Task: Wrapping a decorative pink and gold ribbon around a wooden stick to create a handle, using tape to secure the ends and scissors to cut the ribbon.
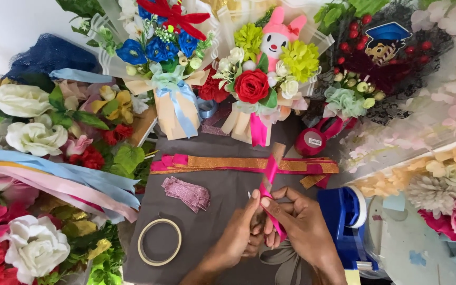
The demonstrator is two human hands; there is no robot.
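Between the left hand [241, 232] and right hand [296, 221], both pinching it, runs a pink ribbon strip [268, 182], its long axis slanting up and away toward the gold-and-pink ribbon bands [238, 163] just beyond the fingertips; a tape ring [159, 241] lies left.

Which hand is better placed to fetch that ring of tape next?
Probably the left hand. The tape ring lies on the grey cloth to its left, unobstructed. The right hand pinches the pink ribbon and would have to cross over.
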